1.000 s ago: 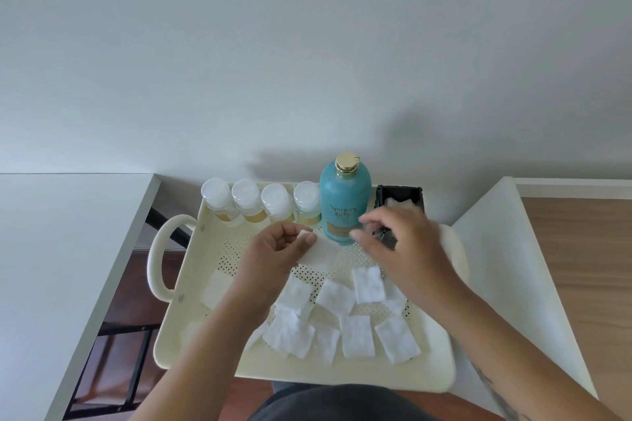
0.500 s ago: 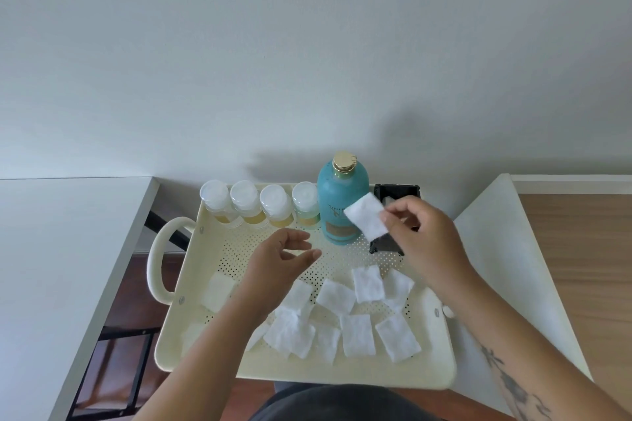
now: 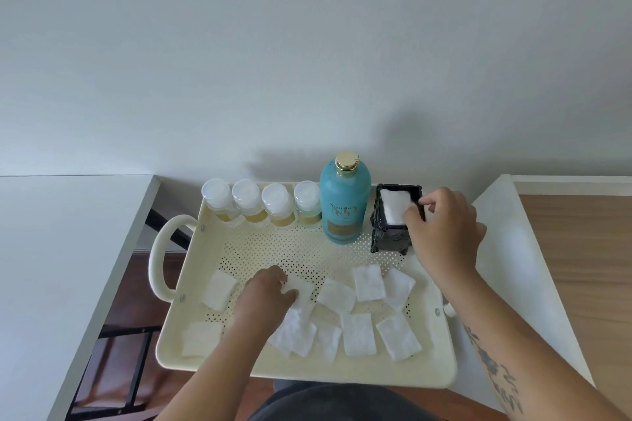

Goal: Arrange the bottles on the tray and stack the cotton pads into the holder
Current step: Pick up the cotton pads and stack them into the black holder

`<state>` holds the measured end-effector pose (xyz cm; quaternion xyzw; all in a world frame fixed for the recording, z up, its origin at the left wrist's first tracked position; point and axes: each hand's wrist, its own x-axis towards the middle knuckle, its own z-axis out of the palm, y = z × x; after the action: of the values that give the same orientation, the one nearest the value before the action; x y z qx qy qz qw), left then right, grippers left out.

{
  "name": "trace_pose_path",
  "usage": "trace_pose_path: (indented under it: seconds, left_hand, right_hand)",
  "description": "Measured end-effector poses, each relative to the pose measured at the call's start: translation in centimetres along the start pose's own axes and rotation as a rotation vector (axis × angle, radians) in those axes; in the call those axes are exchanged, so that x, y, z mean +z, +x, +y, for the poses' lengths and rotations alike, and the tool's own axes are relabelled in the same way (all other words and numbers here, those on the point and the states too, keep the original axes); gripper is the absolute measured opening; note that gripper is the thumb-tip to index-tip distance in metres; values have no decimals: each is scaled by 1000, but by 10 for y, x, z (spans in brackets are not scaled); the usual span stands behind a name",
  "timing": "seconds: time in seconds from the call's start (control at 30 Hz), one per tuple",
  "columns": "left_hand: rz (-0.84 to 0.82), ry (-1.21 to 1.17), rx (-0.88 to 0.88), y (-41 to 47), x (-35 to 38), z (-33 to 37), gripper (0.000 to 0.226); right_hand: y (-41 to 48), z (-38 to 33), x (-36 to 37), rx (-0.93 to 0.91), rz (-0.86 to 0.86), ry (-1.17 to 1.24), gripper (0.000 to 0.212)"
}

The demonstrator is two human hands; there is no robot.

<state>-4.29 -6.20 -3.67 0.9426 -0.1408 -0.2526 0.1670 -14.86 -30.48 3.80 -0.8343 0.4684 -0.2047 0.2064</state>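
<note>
The cream tray (image 3: 307, 371) fills most of what I see, its perforated floor lying across my lap between two white surfaces. Along its far edge the bottles already stand in a row: the tall teal bottle (image 3: 344, 202) with the gold cap, and to its left the four small clear bottles (image 3: 261, 202), touching shoulder to shoulder. Just right of the teal one sits the black holder (image 3: 390, 232), upright, mouth open to me.

My right hand (image 3: 444, 232) is at that holder, fingers curled narrow over its right rim, pressing a white pad (image 3: 395, 203) down into the mouth; the pad lies flat at the top. My left hand (image 3: 265, 296) rests low on the tray floor, thumb and fingers pinched on the edge of a loose cotton pad (image 3: 301, 290).

The remaining pads (image 3: 359, 333) are scattered flat across the near half of the tray, some overlapping under my left wrist. The holder lies up and to the right of my pinched pad, well apart from it and much nearer my right hand. So I judge the pad should travel that way, kept flat to match the square mouth.
</note>
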Motion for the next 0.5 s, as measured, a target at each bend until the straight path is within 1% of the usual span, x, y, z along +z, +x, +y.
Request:
trace_pose_path:
  seconds: [0.07,0.1,0.17,0.2,0.33,0.4,0.5]
  left_hand:
    - [5,-10,-6,1,3,-1,22]
    - [5,-13,-10,1,3,-1,21]
    - [-5,-20,-20,2,5,-1,18]
    - [-12,-24,-25,2,5,-1,17]
    - [-35,-78,-41,4,6,-1,19]
    - [-27,-111,-37,4,6,-2,20]
    - [8,-242,-9,0,2,-2,15]
  right_hand:
    - [-5,1,-2,-159,69,-37,4]
    - [-7,1,-2,-257,66,-57,3]
    - [-11,2,0,-411,-3,-121,5]
    - [-12,2,2,-443,-41,-161,10]
    - [-13,3,6,-450,-184,-324,41]
    - [-12,5,9,-457,-222,-378,51]
    - [-9,6,9,-436,-263,-425,61]
